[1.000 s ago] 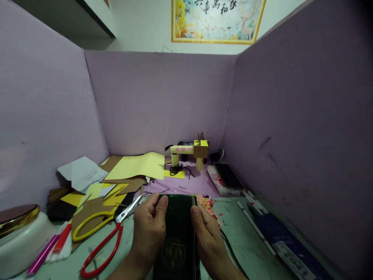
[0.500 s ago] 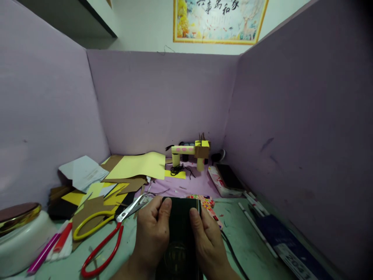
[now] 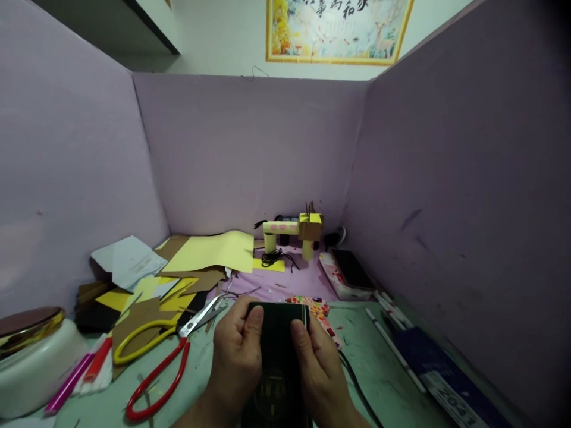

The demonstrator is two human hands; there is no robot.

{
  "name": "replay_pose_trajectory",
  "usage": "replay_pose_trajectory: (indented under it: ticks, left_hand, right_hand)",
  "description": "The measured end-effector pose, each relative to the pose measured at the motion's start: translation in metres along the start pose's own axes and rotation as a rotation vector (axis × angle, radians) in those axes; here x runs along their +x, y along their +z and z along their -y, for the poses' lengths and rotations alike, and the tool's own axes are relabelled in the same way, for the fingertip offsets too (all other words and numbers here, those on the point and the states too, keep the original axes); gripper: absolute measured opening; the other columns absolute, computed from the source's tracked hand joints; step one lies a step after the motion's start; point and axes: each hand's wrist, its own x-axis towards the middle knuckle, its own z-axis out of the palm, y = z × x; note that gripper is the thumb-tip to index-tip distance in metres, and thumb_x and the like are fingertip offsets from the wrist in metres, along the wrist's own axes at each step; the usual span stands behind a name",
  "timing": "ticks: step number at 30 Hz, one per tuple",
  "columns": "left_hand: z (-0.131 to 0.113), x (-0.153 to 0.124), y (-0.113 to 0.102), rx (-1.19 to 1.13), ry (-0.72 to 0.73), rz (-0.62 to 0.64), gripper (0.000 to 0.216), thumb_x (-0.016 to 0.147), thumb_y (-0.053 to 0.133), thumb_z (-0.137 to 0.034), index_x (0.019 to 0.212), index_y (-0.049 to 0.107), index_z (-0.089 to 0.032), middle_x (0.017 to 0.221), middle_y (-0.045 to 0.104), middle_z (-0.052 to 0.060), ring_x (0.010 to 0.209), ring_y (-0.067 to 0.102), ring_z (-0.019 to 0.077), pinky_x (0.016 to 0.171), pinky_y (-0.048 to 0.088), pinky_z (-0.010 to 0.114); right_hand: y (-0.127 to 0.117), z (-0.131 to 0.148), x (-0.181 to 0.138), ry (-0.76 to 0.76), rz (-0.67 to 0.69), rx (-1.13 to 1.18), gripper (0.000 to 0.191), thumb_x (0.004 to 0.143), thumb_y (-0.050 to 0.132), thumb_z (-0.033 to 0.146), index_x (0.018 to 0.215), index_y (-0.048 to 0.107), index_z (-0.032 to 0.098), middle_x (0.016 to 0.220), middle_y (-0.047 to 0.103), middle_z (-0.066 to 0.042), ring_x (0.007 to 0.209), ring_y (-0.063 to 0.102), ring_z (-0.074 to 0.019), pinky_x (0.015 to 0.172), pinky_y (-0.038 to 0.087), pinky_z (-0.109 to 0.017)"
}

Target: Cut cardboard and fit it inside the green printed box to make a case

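Note:
Both of my hands grip a dark green, flat rectangular object [image 3: 277, 339] at the bottom middle. A pale line runs along its right edge and a faint round mark shows low on its face; its exact kind I cannot tell. My left hand [image 3: 238, 351] is closed on the left side, thumb on the face. On the right side, my right hand [image 3: 322, 362] holds it the same way. Scissors [image 3: 182, 342] with one yellow and one red handle lie spread left of my left hand. Behind my right hand is a flower-patterned thing [image 3: 312, 305], partly hidden.
A yellow paper animal figure [image 3: 282, 228] stands at the back, black string [image 3: 273, 258] before it. Paper and cardboard scraps [image 3: 138, 321] pile up left, near a white jar [image 3: 35, 368] and markers [image 3: 69, 383]. A phone [image 3: 350, 270], white sticks [image 3: 395, 349] and a blue packet [image 3: 439, 368] lie right.
The view has shifted very slightly. My hands keep the same grip on the dark green flat object, and nothing else has visibly moved.

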Motion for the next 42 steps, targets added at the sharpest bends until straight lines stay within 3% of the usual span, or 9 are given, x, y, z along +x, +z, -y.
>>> replay_pose_trajectory:
  ticks: [9,15,20,24,26,30,33,36,42]
  left_hand:
    - [0.005,0.001,0.002,-0.133,-0.086,0.02,0.032,0.08,0.053,-0.043,0.06,0.051,-0.019,0.051,0.045,-0.004,0.046,0.041,0.0114,0.041,0.034,0.02]
    - [0.009,-0.004,0.006,-0.502,-0.459,0.367,0.036,0.067,0.07,-0.044,0.085,0.061,-0.015,0.073,0.064,0.003,0.063,0.058,0.0168,0.055,0.047,0.025]
    - [0.013,-0.019,0.01,-0.434,-0.643,0.573,0.029,0.062,0.075,-0.038,0.073,0.065,-0.013,0.066,0.067,0.004,0.057,0.061,0.0173,0.053,0.049,0.027]
    - [0.021,-0.018,0.01,-0.426,-0.667,0.511,0.029,0.061,0.075,-0.036,0.074,0.066,-0.012,0.065,0.068,0.007,0.055,0.061,0.0192,0.052,0.051,0.03]
    - [0.024,-0.011,0.006,-0.415,-0.655,0.456,0.031,0.061,0.075,-0.037,0.075,0.066,-0.012,0.065,0.068,0.007,0.055,0.061,0.0188,0.053,0.05,0.03]
    - [0.028,0.006,-0.004,-0.386,-0.604,0.314,0.034,0.057,0.079,-0.036,0.075,0.066,-0.011,0.063,0.067,0.003,0.054,0.06,0.0161,0.054,0.049,0.027]
    - [0.031,0.012,-0.008,-0.389,-0.605,0.225,0.037,0.056,0.08,-0.035,0.08,0.066,-0.011,0.067,0.069,0.003,0.06,0.063,0.0182,0.058,0.05,0.028]
    - [0.034,0.013,-0.005,-0.437,-0.657,0.175,0.035,0.057,0.079,-0.032,0.081,0.065,-0.012,0.068,0.07,0.003,0.058,0.064,0.0185,0.058,0.051,0.03]
    - [0.029,0.012,0.003,-0.596,-0.827,0.254,0.018,0.066,0.068,-0.023,0.078,0.063,-0.01,0.064,0.069,0.008,0.056,0.066,0.0221,0.057,0.054,0.035]
  right_hand:
    - [-0.003,0.003,0.001,-0.046,-0.031,-0.12,0.034,0.09,0.039,0.046,0.072,0.052,0.02,0.064,0.057,-0.001,0.059,0.052,-0.0165,0.054,0.04,-0.026]
    - [-0.013,0.005,0.016,0.05,-0.174,-0.034,0.026,0.086,0.045,0.041,0.072,0.051,0.02,0.066,0.055,0.001,0.061,0.049,-0.0157,0.058,0.04,-0.028]
    - [-0.021,-0.005,0.031,0.194,-0.2,0.209,0.023,0.083,0.051,0.044,0.077,0.055,0.022,0.069,0.061,0.001,0.067,0.056,-0.0179,0.061,0.044,-0.028]
    - [-0.02,-0.006,0.035,0.319,-0.084,0.391,0.033,0.081,0.05,0.053,0.083,0.06,0.022,0.073,0.068,-0.002,0.066,0.061,-0.0191,0.057,0.047,-0.029]
    - [-0.019,-0.004,0.033,0.415,0.041,0.398,0.041,0.08,0.048,0.058,0.084,0.063,0.02,0.072,0.069,-0.003,0.059,0.061,-0.0178,0.051,0.046,-0.029]
    - [-0.017,-0.002,0.023,0.581,0.293,0.273,0.029,0.066,0.071,0.044,0.069,0.067,0.015,0.057,0.065,-0.001,0.045,0.055,-0.013,0.041,0.04,-0.023]
    - [-0.012,-0.004,0.016,0.596,0.324,0.249,0.018,0.056,0.079,0.026,0.06,0.067,0.013,0.051,0.063,0.0,0.043,0.054,-0.0113,0.041,0.039,-0.022]
    - [-0.007,-0.003,0.011,0.614,0.323,0.295,0.016,0.059,0.075,0.027,0.06,0.066,0.014,0.052,0.065,0.0,0.042,0.055,-0.0112,0.043,0.042,-0.023]
    - [-0.006,-0.007,0.011,0.622,0.262,0.398,0.022,0.056,0.074,0.031,0.063,0.063,0.013,0.053,0.066,-0.001,0.043,0.057,-0.0123,0.044,0.045,-0.024]
